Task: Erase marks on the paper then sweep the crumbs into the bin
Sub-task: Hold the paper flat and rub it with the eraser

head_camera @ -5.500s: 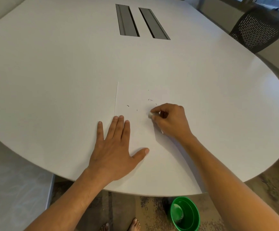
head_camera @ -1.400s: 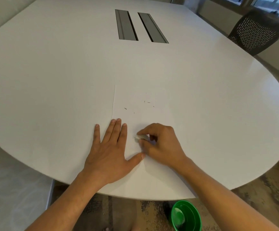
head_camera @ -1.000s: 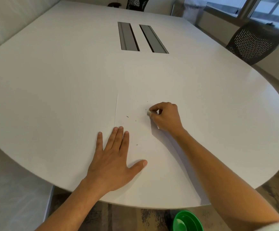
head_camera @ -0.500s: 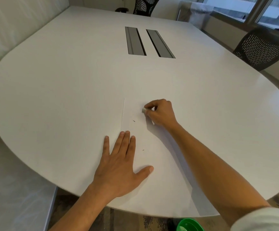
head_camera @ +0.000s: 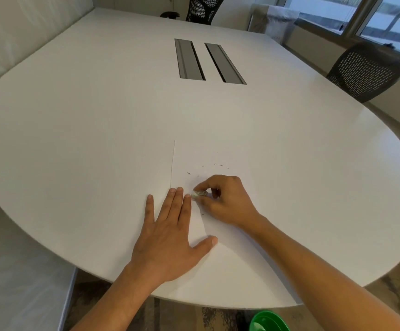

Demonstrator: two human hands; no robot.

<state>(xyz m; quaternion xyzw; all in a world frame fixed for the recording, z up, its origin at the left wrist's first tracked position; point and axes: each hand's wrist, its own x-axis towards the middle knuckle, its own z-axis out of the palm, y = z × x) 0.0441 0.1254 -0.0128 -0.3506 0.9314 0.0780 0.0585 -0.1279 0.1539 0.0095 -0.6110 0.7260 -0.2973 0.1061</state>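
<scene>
Eraser down on the paper, rubbing near the bench's near edge.

The right hand [head_camera: 225,201] pinches the eraser [head_camera: 199,194] between thumb and fingertips; the left hand [head_camera: 170,237] lies flat and spread, pinning the paper [head_camera: 218,259]. Short strokes away from that pinning palm should keep the sheet from buckling. Crumbs [head_camera: 214,166] lie scattered toward the far edge, the bench [head_camera: 98,139] is bare all round, and the green bin [head_camera: 269,321] waits on the floor below the near edge.

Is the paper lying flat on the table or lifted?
Flat. The paper lies spread on the table, pinned by the open left hand; no corner is seen curling.
</scene>
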